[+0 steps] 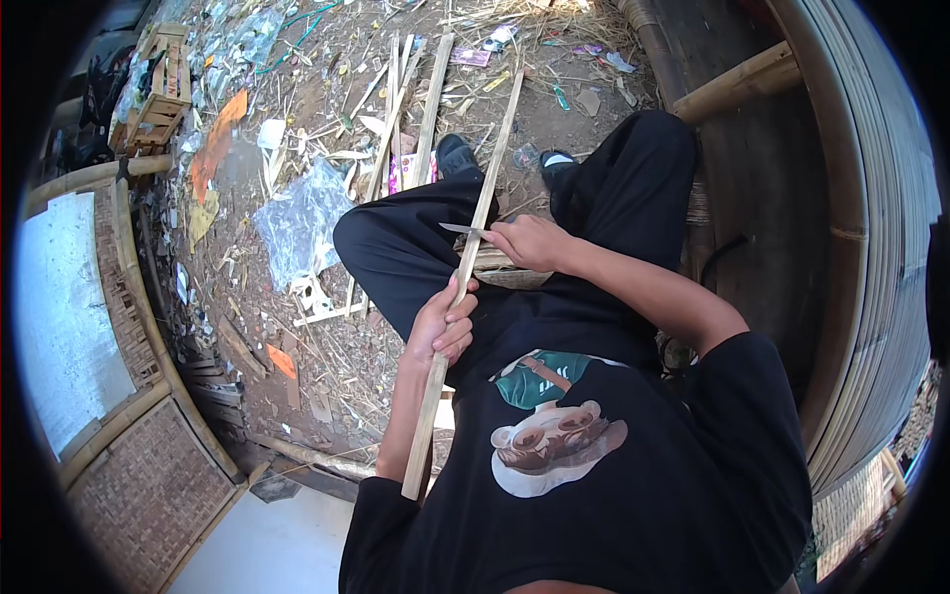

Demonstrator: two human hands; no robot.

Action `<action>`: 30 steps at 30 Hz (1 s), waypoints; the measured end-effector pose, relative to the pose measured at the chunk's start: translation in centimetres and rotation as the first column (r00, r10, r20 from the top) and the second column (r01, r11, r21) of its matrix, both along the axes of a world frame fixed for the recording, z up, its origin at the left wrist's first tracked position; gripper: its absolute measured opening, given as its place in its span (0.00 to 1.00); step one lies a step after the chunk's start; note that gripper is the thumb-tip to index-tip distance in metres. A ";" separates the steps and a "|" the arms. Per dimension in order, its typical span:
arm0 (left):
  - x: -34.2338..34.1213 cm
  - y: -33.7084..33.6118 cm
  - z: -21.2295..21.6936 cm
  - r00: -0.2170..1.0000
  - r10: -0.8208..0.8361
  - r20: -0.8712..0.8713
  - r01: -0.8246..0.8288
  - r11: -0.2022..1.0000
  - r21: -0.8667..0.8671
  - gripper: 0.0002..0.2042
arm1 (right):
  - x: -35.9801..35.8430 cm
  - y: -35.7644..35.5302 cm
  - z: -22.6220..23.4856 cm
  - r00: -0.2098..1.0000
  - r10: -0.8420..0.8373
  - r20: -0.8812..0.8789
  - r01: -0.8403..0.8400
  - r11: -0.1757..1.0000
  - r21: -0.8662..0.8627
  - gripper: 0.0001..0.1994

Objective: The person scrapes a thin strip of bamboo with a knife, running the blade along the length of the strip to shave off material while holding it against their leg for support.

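A long, pale bamboo strip [495, 158] runs aslant from beside my left arm out past my knees. My left hand [442, 322] is wrapped around its lower middle. In my right hand [531, 242] is a knife [459, 229], its handle hidden by the fingers. The blade points left and lies across the strip, just above my left hand. Between my legs, under the strip, part of a wooden block [495, 259] shows. More bamboo strips [432, 104] lie on the ground beyond my left knee, several of them side by side.
Shavings and litter cover the dirt ground, with a clear plastic bag [302, 223] left of my knee. A wooden crate [170, 84] stands far left. Woven bamboo panels [153, 490] edge the left side. A bamboo pole [737, 84] and bundled slats [886, 247] border my right.
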State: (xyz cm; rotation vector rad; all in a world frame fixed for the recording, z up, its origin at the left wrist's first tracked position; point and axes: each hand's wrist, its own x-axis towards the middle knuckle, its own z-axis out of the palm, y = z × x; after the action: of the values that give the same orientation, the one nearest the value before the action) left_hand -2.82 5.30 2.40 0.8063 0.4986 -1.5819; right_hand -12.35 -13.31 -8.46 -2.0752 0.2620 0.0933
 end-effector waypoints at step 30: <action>-1.4 0.2 -4.1 0.997 -0.001 -0.073 0.009 0.995 0.098 0.17 | 0.8 -0.1 -0.9 0.924 0.027 -0.382 -0.075 0.991 -0.111 0.15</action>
State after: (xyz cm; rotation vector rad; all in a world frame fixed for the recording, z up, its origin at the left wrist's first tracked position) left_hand -4.21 5.51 -1.69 0.8269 0.6320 -1.6057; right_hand -11.51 -13.39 -9.35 -2.1767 0.4595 0.5286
